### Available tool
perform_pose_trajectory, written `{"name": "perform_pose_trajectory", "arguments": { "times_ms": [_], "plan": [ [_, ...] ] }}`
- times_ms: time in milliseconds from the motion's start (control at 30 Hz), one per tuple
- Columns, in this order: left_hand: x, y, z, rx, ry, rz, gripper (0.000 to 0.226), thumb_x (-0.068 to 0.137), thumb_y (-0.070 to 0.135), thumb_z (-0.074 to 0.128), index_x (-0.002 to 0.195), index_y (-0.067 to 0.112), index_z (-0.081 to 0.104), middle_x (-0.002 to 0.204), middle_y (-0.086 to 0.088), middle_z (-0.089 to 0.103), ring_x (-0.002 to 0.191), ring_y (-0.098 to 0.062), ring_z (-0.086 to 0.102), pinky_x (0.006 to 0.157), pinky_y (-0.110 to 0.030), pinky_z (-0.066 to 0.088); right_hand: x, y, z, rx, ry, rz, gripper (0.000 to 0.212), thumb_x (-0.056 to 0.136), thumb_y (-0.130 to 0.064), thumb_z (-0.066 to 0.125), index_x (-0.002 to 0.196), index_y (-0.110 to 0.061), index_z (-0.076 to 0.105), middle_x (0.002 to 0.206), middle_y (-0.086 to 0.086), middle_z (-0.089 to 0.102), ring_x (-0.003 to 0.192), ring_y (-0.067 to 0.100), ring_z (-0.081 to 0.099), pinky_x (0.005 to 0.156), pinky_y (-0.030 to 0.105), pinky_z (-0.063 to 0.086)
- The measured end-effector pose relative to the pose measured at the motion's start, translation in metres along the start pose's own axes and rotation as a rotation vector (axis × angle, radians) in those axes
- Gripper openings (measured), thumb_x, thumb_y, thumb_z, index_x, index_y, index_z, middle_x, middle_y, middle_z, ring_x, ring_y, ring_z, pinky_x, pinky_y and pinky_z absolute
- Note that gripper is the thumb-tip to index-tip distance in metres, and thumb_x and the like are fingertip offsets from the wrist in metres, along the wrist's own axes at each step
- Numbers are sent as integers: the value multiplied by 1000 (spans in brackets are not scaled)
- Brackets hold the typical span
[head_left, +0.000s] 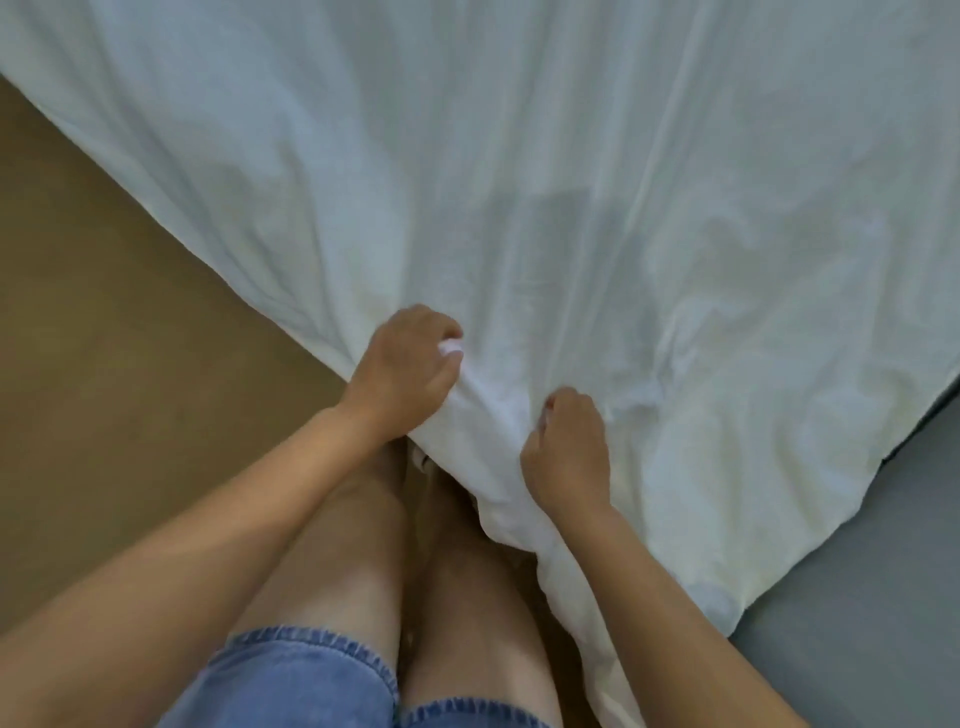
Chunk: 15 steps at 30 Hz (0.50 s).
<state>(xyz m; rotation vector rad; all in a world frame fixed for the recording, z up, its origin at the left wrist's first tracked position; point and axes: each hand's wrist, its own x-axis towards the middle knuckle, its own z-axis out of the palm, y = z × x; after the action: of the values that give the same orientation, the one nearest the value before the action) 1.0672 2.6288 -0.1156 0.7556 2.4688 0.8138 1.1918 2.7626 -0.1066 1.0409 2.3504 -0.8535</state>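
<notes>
We stand at the near corner of the bed, the white sheet (519, 182) spread wrinkled over it and its corner bunched between our hands — edges trailing off toward the brown floor (104, 338) on the left and the grey surface (857, 597) on the right. Our left hand (402, 371) grips a fold of the sheet at that corner, fingers curled into the cloth. Our right hand (569, 452), just beside it, is clenched on the same bunched corner, above our knees and denim shorts (291, 680).

Sheet (519, 182) between floor (104, 312) and mattress (857, 571)
</notes>
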Motion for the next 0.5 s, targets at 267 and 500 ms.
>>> {"name": "perform_pose_trajectory", "arguments": {
  "times_ms": [267,500],
  "plan": [
    [-3,-63,-3,-917,496,-1144,95,71,49,77,142,11,27,138,-5,44,126,-23,45,101,-31,38,26,-82,18,-26,-27,-393,42,93,-39,52,117,-6,52,112,8,51,102,21,46,88,30,38],
    [26,-67,-7,-1281,491,-1162,38,71,40,79,91,18,55,95,3,65,89,-19,64,77,-31,53,35,-108,33,-131,39,-381,16,99,-22,43,88,-11,47,92,2,45,85,17,43,74,28,38]
  ]
}}
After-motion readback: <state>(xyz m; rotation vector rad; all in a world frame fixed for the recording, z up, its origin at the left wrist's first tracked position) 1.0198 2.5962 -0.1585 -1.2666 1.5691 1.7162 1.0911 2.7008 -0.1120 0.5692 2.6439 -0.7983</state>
